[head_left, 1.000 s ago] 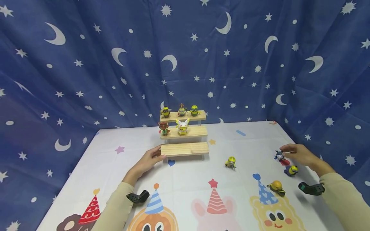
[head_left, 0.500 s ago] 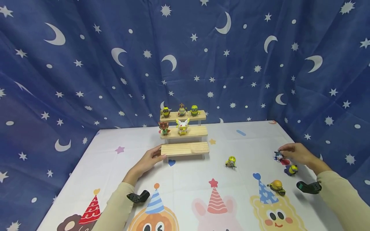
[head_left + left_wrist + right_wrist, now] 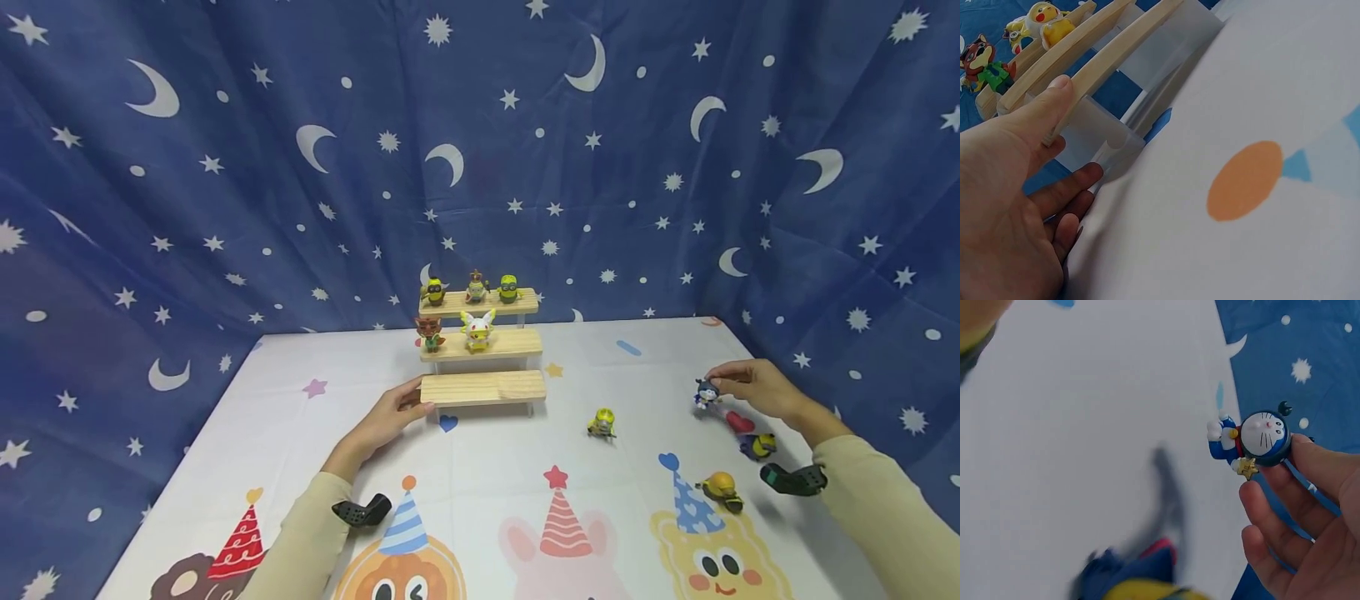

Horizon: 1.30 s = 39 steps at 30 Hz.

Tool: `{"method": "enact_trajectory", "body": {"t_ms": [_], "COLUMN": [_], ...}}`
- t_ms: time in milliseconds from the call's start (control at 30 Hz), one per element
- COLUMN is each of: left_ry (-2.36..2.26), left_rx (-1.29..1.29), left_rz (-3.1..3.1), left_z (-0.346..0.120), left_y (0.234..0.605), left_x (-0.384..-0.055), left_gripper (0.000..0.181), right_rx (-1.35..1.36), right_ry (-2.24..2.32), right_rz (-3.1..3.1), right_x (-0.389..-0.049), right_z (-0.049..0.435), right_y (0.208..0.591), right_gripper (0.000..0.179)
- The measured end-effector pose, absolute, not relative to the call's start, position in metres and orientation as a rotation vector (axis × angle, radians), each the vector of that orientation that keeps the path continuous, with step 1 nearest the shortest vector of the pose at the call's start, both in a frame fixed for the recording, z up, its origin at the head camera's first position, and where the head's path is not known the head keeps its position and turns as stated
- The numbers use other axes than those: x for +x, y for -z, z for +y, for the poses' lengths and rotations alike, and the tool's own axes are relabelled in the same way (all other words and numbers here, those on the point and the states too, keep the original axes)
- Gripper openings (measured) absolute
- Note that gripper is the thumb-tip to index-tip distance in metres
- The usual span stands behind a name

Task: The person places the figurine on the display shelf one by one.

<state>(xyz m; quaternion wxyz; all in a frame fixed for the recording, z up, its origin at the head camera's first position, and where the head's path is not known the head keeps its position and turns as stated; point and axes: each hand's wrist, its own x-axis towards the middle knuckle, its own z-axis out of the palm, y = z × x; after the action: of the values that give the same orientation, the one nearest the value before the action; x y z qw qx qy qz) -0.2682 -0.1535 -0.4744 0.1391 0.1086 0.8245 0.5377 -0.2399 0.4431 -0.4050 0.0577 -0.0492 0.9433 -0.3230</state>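
In the head view my right hand pinches a blue-and-white cat figurine at the right of the table. The right wrist view shows its round whiskered face and a gold star, with thumb and fingers at its head and the body pointing away. My left hand grips the left end of the lowest step of a three-tier wooden display stand. Its thumb lies on the plank and the other fingers are by the clear side panel. A fox figurine and a white-and-yellow figurine stand on the middle step.
Three yellow minion figurines line the top step. On the table lie a minion right of the stand, a purple-and-yellow figurine and an orange-and-yellow one. A starry blue curtain hangs behind and at both sides.
My right hand has moved left and slightly up with the cat figurine, away from the red heart print. The left hand keeps its place on the stand; the view has shifted slightly.
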Motion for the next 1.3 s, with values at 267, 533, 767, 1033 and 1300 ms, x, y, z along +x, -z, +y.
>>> {"method": "enact_trajectory", "body": {"t_ms": [267,533,767,1033,1300], "left_ry": [-1.560,-1.564,-1.564,-1.549,-1.536], "left_rx": [0.343,0.342,0.316,0.315,0.338], "left_rz": [2.374,2.384,2.381,2.394,2.395], "left_z": [-0.153,-0.152,-0.153,-0.153,-0.153], "left_y": [0.474,0.476,0.478,0.476,0.477], "left_x": [-0.269,-0.268,-0.266,-0.267,-0.270], "left_gripper": [0.078,0.077,0.076,0.077,0.077], "right_rx": [-0.227,-0.212,-0.153,-0.177,-0.201], "right_ry": [1.111,1.466,1.582,1.568,1.541], "right_rz": [2.835,2.599,2.535,2.585,2.630], "right_x": [-0.248,-0.251,-0.252,-0.256,-0.264], "right_z": [0.422,0.400,0.382,0.364,0.345], "right_y": [0.387,0.358,0.348,0.341,0.338], "right_gripper": [0.042,0.034,0.015,0.032,0.045]}}
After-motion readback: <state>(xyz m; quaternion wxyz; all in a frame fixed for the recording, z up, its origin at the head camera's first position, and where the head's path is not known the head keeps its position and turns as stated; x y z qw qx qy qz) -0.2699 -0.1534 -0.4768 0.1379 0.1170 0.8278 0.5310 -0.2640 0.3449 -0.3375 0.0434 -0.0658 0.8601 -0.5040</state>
